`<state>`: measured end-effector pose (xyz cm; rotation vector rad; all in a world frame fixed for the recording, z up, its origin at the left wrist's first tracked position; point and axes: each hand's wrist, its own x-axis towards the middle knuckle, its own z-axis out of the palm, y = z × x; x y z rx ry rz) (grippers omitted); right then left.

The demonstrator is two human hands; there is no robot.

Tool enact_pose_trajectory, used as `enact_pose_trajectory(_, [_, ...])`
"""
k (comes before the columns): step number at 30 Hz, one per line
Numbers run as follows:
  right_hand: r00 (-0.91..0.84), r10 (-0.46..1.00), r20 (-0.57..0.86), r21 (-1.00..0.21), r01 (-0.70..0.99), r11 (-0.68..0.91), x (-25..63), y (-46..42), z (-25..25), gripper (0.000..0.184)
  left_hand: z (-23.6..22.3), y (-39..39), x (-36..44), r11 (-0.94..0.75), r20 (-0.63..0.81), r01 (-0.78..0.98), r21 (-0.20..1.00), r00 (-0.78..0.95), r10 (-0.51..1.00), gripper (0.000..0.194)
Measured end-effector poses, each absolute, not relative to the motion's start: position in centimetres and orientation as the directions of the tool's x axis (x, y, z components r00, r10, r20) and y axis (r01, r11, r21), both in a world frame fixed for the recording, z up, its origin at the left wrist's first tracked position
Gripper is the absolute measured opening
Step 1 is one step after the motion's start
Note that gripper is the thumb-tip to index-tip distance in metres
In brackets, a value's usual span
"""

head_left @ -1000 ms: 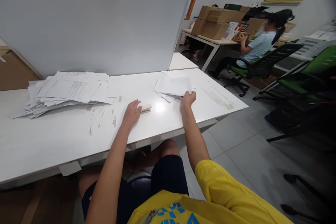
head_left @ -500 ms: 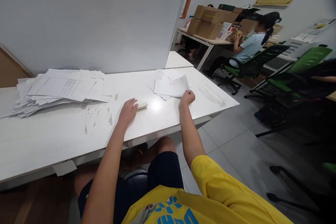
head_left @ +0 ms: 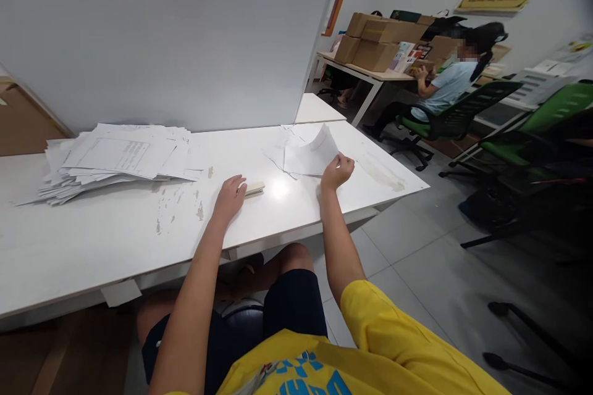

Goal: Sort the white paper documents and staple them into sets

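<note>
A cream stapler point(head_left: 255, 188) lies on the white table point(head_left: 259, 222), its front end pointing right. My left hand point(head_left: 230, 197) is closed over its rear part, which the fingers hide. Farther right, my right hand point(head_left: 337, 171) pinches the near right corner of a white paper sheet point(head_left: 309, 157). That sheet curls upward along its right side, above other loose papers point(head_left: 290, 129) on the table. To the left of both hands sits a large, uneven pile of printed papers point(head_left: 123, 157).
A whiteboard point(head_left: 185, 43) stands along the table's back edge. Beyond the table's right end are green office chairs point(head_left: 463, 123) and a person in a light blue top point(head_left: 456, 86), seated at a desk with cardboard boxes point(head_left: 370, 49). A brown box point(head_left: 28, 120) is at far left.
The sheet in my right hand has bent up, its right side lifting and curling. My right hand has turned slightly. My left hand stays at the stapler, and the view has shifted a little.
</note>
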<state>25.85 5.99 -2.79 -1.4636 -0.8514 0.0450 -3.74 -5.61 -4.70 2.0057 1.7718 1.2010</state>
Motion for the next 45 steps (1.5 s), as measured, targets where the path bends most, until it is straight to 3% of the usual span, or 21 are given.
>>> enact_pose_trajectory(4, [0.845,0.469,0.255,-0.936,0.095,0.338,27.6,5.5,-1.4,0.014,-4.6,-5.4,-3.7,-0.267,0.431,0.712,0.649,-0.055,0.901,0.033])
enact_pose_trajectory(7, [0.838,0.544,-0.038,-0.853,-0.311,0.420,29.8,5.0,-0.3,0.011,-3.9,-5.5,-4.2,-0.301,0.475,0.715,0.631,-0.049,0.879,0.033])
enact_pose_trajectory(9, [0.735,0.642,-0.217,-0.749,-0.547,0.373,30.9,3.8,-0.3,0.014,-3.3,-6.1,-4.1,-0.374,0.552,0.729,0.573,-0.006,0.834,0.033])
enact_pose_trajectory(12, [0.593,0.733,-0.333,-0.676,-0.692,0.252,30.9,0.1,-2.2,0.018,-2.6,-8.6,-1.4,-0.511,0.632,0.684,0.521,0.093,0.769,0.032])
enact_pose_trajectory(13, [0.556,0.760,-0.336,-0.671,-0.707,0.221,30.5,-1.5,-3.2,0.018,-2.5,-9.7,0.4,-0.526,0.627,0.635,0.566,0.082,0.775,0.033])
enact_pose_trajectory(15, [0.449,0.827,-0.338,-0.655,-0.743,0.135,29.7,-5.0,-5.8,0.016,-2.5,-12.1,4.7,-0.406,0.499,0.442,0.800,-0.114,0.859,0.049])
enact_pose_trajectory(17, [0.379,0.864,-0.330,-0.684,-0.727,0.058,29.0,-8.2,-8.2,0.010,-2.7,-14.1,8.9,-0.144,0.170,0.138,0.980,-0.201,0.965,0.068])
enact_pose_trajectory(18, [0.376,0.871,-0.317,-0.715,-0.698,0.041,28.9,-9.6,-9.3,0.009,-2.8,-14.9,10.6,-0.018,0.022,0.026,1.000,-0.166,0.986,0.072])
enact_pose_trajectory(20, [0.432,0.858,-0.278,-0.791,-0.610,0.051,29.0,-11.9,-10.6,0.014,-2.9,-16.4,12.7,0.098,-0.114,-0.113,0.989,-0.143,0.983,0.073])
enact_pose_trajectory(22, [0.482,0.847,-0.222,-0.869,-0.491,0.052,29.5,-13.6,-11.1,0.024,-3.2,-18.0,13.1,0.046,-0.076,-0.143,0.989,-0.211,0.974,0.065])
enact_pose_trajectory(25, [0.468,0.868,-0.168,-0.948,-0.317,-0.013,30.2,-15.3,-10.6,0.041,-4.5,-20.8,12.1,-0.042,0.035,-0.007,0.999,-0.417,0.908,0.050])
enact_pose_trajectory(28, [0.442,0.883,-0.158,-0.972,-0.225,-0.062,30.4,-16.4,-9.3,0.055,-5.9,-22.6,10.8,0.074,0.040,0.181,0.981,-0.553,0.832,0.051])
enact_pose_trajectory(30, [0.420,0.893,-0.163,-0.975,-0.206,-0.081,30.2,-16.8,-8.2,0.059,-6.4,-22.6,10.4,0.137,-0.040,0.147,0.980,-0.526,0.850,0.056])
enact_pose_trajectory(34, [0.334,0.924,-0.185,-0.973,-0.196,-0.124,29.6,-17.3,-6.4,0.061,-6.0,-21.2,10.2,0.155,-0.175,-0.085,0.984,-0.353,0.919,0.052])
enact_pose_trajectory(40, [0.295,0.928,-0.226,-0.969,-0.163,-0.184,29.1,-18.5,-5.9,0.066,-5.5,-21.1,9.6,0.182,-0.172,0.014,0.983,-0.265,0.949,0.031])
enact_pose_trajectory(43, [0.308,0.927,-0.212,-0.975,-0.132,-0.179,29.7,-18.6,-6.4,0.059,-5.8,-21.2,8.7,0.209,-0.192,0.052,0.976,-0.236,0.953,0.032])
enact_pose_trajectory(45, [0.321,0.925,-0.204,-0.978,-0.116,-0.175,30.3,-18.1,-6.6,0.051,-5.9,-20.8,8.2,0.228,-0.227,-0.024,0.973,-0.227,0.947,0.038])
